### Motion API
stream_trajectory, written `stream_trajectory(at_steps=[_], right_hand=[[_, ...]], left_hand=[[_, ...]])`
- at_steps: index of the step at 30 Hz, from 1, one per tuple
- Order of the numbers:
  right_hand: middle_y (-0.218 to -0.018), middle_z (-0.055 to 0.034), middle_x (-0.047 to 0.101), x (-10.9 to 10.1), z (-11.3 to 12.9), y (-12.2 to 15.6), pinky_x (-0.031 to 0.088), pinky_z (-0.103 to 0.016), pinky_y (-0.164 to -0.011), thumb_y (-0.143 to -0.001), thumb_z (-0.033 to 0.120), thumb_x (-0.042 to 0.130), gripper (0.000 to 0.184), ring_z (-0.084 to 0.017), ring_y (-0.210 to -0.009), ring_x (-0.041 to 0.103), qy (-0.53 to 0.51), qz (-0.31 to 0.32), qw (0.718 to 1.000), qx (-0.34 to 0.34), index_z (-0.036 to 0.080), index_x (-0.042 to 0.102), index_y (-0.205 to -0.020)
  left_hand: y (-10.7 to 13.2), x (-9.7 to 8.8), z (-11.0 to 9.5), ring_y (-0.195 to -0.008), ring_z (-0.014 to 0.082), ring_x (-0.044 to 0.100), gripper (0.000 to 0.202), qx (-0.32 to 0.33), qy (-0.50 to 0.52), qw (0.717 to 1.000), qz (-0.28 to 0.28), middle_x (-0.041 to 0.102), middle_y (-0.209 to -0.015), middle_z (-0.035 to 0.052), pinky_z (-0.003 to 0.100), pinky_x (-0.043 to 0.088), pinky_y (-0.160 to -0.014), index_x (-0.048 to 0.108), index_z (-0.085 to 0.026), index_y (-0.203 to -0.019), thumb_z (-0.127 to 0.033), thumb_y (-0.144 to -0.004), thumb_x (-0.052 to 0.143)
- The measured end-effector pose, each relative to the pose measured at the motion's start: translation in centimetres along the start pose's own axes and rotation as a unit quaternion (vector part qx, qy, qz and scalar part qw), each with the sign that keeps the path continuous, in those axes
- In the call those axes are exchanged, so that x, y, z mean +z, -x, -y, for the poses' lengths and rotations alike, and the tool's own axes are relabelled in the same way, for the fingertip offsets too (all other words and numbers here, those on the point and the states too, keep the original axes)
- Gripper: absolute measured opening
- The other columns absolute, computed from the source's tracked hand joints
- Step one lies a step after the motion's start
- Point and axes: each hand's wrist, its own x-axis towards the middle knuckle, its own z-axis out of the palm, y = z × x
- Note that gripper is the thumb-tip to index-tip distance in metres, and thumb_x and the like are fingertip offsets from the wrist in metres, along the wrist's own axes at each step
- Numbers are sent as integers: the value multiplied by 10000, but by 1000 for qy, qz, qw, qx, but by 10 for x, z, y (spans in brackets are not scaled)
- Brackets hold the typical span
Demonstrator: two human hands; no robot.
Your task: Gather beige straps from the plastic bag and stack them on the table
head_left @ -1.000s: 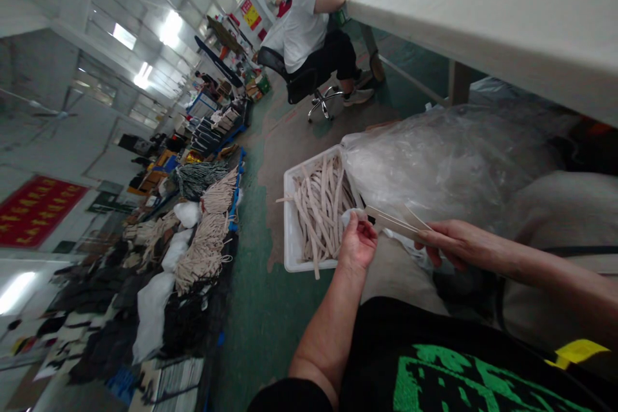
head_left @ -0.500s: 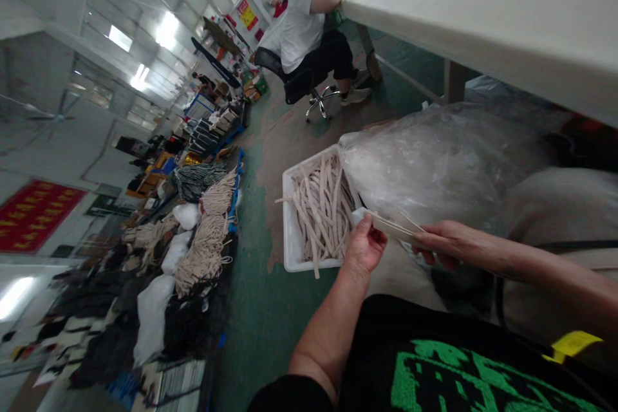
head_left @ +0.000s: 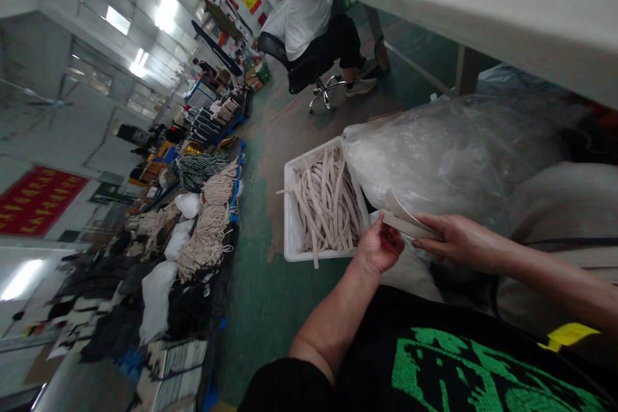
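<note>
now the left hand (head_left: 381, 246) has slid close to the right hand (head_left: 454, 241). both pinch the cream strips (head_left: 409, 225), gathered flat now, beside a tray (head_left: 288, 219).

The left hand (head_left: 381, 248) is reaching forward on a bare, bent forearm, its fingers curling into a pinch. The right hand (head_left: 454, 241) is pointing leftward, its fingers lying nearly flat and pinching, just beside the left.
</note>
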Motion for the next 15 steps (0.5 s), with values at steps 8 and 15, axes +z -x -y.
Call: stream_trajectory(at_steps=[8,15], right_hand=[[-694,-2,680,-6,7,4,448,-239,-542,-886,445,483,321,-135,-523,599,40,-26,998,-34,202,687,-933],[-686,-47,737,-11,-9,-4,529,-282,-606,-875,597,429,442,-212,-607,709,88,-73,993,7,237,685,-889]], left_hand=[[-5,3,7,-488,46,508,212,24,-13,999,-29,546,-582,-26,142,418,-503,631,-124,-700,-190,-891,696],[-6,-6,4,-509,78,579,311,149,-41,988,0,595,-611,-33,166,439,-501,616,-155,-752,-327,-720,873]])
